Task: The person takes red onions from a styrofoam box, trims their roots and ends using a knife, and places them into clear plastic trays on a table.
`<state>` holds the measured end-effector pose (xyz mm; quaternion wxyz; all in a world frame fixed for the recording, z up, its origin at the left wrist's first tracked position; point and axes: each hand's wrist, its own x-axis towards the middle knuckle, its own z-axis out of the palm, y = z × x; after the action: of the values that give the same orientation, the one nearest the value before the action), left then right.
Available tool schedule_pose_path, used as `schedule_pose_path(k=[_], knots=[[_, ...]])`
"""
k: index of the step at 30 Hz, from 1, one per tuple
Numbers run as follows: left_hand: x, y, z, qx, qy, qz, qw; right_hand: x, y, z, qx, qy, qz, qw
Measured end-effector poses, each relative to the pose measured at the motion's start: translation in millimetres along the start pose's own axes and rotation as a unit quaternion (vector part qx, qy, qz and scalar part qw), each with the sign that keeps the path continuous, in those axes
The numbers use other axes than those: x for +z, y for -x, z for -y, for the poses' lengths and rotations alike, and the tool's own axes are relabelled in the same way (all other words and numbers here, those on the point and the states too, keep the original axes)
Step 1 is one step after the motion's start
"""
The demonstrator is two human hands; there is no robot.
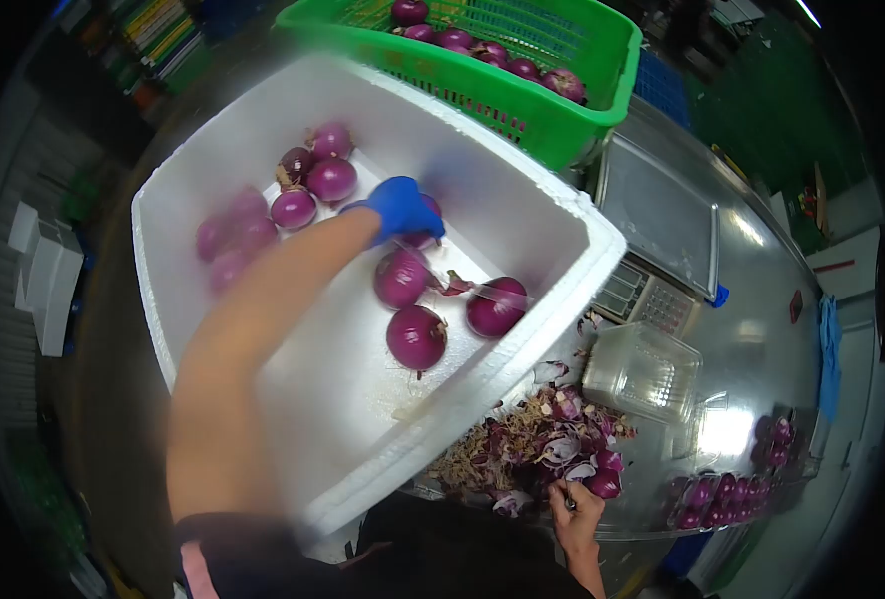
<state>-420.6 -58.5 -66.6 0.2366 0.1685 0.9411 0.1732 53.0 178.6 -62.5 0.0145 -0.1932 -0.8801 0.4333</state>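
- at the far left, pale boxes (51, 275) are seen beside a ribbed wall.
- now the white foam box (332, 409): it is held in the middle of the view, tilted to the eye, and its left side is filled by a blurred cluster of onions (238, 235).
- just right of those, four more onions (332, 180) are bunched near the box wall.
- and here, over the box floor, the blue-gloved left hand (398, 208) is lowered, with its fingers bent against an onion (424, 222) half hidden by the glove; whether it is clamped cannot be told.
- below the glove, three loose onions (417, 337) are seen, with a scrap of skin between two of them.
- behind the box, a green crate (562, 130) is stocked with onions.
- under the box edge, a heap of peelings (542, 439) is spread on the metal table (752, 349).
- at the heap's edge, a small tool (569, 502) is gripped by the bare right hand (579, 516), fingers closed around it, right beside a purple onion (604, 484).
- farther right, a scale (652, 299) is set behind a clear tub (642, 374).
- last, packed onions (722, 499) are lined up near the table's edge.
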Motion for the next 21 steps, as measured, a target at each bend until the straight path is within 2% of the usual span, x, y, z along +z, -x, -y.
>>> schedule_pose_path(k=[1,3,5,7,9,11,12,15,18,19,20,21], knots=[[1.6,-0.8,11.7,-0.025,0.051,-0.039,0.998,-2.3,0.1,-2.6,-0.002,-0.005,-0.003,1.000],[-16.0,17.8,15.1,-0.013,0.230,-0.016,0.973,-5.0,2.0,-10.5,-0.006,-0.018,-0.010,1.000],[-31.4,52.6,0.9,-0.010,0.358,-0.044,0.933,-6.2,1.3,-17.9,-0.017,-0.025,0.000,1.000],[-57.3,97.7,-22.1,0.047,0.417,-0.015,0.907,-6.9,-3.7,-15.7,-0.029,-0.045,0.004,0.999],[-70.0,133.2,-40.1,0.107,0.518,0.028,0.848,-6.9,-8.8,-19.0,-0.035,-0.064,0.007,0.997],[-75.3,169.1,-55.5,0.178,0.552,0.006,0.815,-9.4,-16.4,-18.8,-0.050,-0.085,0.009,0.995],[-75.1,189.5,-67.4,0.199,0.439,-0.046,0.875,-12.3,-18.2,-18.1,-0.034,-0.098,0.018,0.994],[-70.7,255.7,-110.4,0.184,0.530,-0.024,0.828,-24.2,-28.5,-15.7,-0.091,-0.078,0.017,0.993],[-47.0,301.0,-159.2,0.102,0.601,0.057,0.791,-33.8,-34.6,-18.2,-0.158,-0.126,0.008,0.979],[-44.5,316.5,-171.2,0.045,0.504,0.068,0.860,-37.6,-34.1,-19.3,-0.182,-0.141,0.005,0.973],[-28.8,323.8,-172.6,0.097,0.498,0.073,0.859,-46.5,-31.8,-9.5,-0.174,-0.151,0.025,0.973],[-12.8,329.1,-172.4,0.147,0.492,0.079,0.854,-55.3,-31.2,-1.6,-0.215,-0.145,0.032,0.965]])
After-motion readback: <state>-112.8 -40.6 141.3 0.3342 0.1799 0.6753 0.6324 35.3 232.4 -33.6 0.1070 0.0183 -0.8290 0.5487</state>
